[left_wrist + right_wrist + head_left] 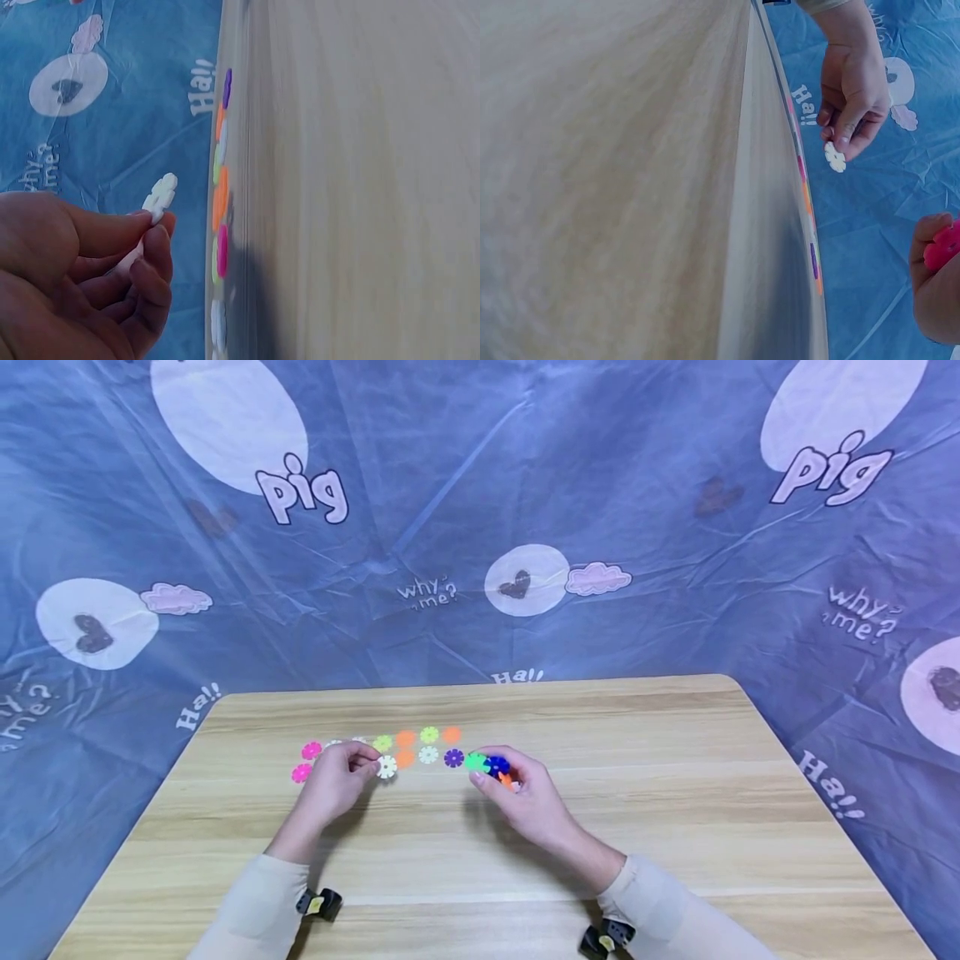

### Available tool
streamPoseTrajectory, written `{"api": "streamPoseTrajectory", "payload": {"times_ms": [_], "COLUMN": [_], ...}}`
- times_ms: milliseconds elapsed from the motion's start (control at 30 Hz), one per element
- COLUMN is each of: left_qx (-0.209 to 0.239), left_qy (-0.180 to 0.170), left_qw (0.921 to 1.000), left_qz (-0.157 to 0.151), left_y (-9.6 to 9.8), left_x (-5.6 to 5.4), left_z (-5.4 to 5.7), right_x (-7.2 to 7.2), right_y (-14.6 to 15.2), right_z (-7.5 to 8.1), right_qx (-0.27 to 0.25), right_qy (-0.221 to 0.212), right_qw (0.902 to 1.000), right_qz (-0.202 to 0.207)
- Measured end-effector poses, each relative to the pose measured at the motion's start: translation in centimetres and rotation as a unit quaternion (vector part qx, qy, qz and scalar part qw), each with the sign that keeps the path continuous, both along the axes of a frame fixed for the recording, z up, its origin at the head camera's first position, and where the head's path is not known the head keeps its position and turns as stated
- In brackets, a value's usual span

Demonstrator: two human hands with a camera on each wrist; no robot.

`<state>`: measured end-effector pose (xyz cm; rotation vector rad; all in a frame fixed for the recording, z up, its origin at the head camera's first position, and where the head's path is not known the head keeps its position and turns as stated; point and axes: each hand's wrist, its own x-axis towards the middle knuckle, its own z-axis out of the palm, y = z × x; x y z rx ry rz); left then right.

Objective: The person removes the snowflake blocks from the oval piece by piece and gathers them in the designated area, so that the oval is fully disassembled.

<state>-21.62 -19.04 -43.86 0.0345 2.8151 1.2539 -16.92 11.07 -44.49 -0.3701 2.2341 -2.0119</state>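
Between thumb and forefinger my left hand (337,781) pinches a white notched plastic disc (386,767), like a flower-shaped snowflake building piece. The left wrist view shows this white disc (160,196) nearly edge-on, held above the table. My right hand (528,797) holds several such discs, among them a green disc (476,762), a dark blue disc (497,766) and an orange disc (506,780). A pink disc (945,246) shows in that hand in the right wrist view. Part of the held group is hidden by the fingers.
Two rows of similar discs lie beyond and beside the hands, including a pink disc (301,773), a yellow-green disc (429,735) and a purple disc (453,758). My left hand covers part of them. The wooden table (420,868) ends at a blue printed cloth (450,635).
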Motion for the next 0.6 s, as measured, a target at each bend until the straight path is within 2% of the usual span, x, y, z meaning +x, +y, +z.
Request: {"api": "streamPoseTrajectory", "payload": {"times_ms": [267, 600], "left_qx": [-0.021, -0.103], "left_qy": [-0.017, -0.007], "left_qw": [0.9996, 0.9946], "left_qz": [-0.006, -0.003], "left_y": [-1.5, -3.4], "left_x": [0.5, 0.9], "left_z": [0.1, 0.1], "right_x": [0.2, 0.2], "right_y": [0.0, -0.2], "right_z": [0.2, 0.1], "right_qx": [-0.010, -0.007], "right_qy": [-0.009, -0.004], "right_qw": [0.9999, 0.9999], "right_qz": [0.006, 0.013]}}
